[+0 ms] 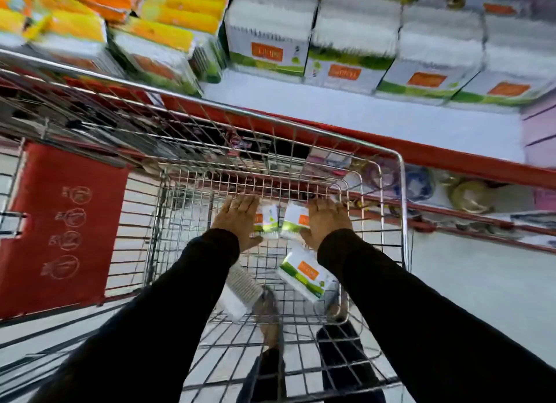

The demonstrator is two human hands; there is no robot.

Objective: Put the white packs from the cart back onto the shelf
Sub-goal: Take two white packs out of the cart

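Observation:
Both my arms reach down into the wire cart (400, 192). My left hand (236, 220) lies against one white pack with green and orange print (268, 219), and my right hand (326, 222) against a second pack (293, 222) beside it. The two packs stand side by side between my hands, at the cart's far end. A third pack (304, 274) lies tilted on the cart floor below my right wrist. Another white pack (240, 291) lies by my left forearm. Rows of the same white packs (355, 41) stand on the white shelf (391, 120) above.
Yellow and orange packs (168, 20) fill the shelf's left part. A red shelf edge (436, 159) runs past the cart's rim. A red flap (60, 228) hangs on the cart's left. Lower shelves with round items (469, 195) sit at the right.

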